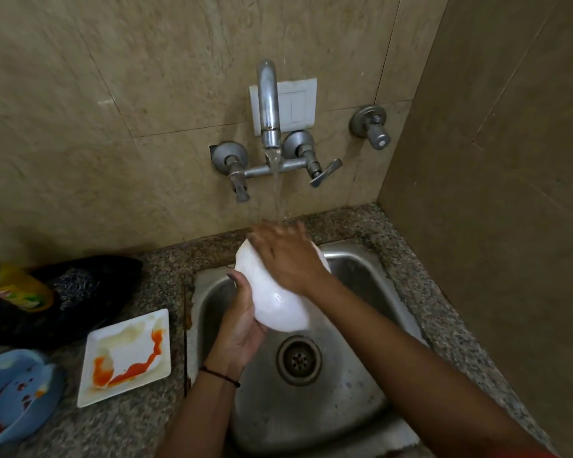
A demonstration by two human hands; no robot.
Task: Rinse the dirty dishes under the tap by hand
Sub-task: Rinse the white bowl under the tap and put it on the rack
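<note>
Two forearms reach up over the sink (361, 385), and both hands meet on a white dish (278, 302) held above the basin, on the far side of the drain (299, 360). The left hand (242, 322) grips the dish's lower left edge from beneath, its thumb lying along the rim; a dark thread (219, 376) circles that wrist. The right hand (285, 256) lies flat on the dish's upper part with its fingers spread and straight. The tap (268, 104) on the wall behind the sink is running, and its stream (278, 193) falls onto the right hand's fingers. On the counter (139, 424) just left of the sink lies a square white plate (126, 355) smeared with orange sauce. Farther left of the sink sit a stained blue bowl (17, 388) and a yellow-green bottle (14, 289).
</note>
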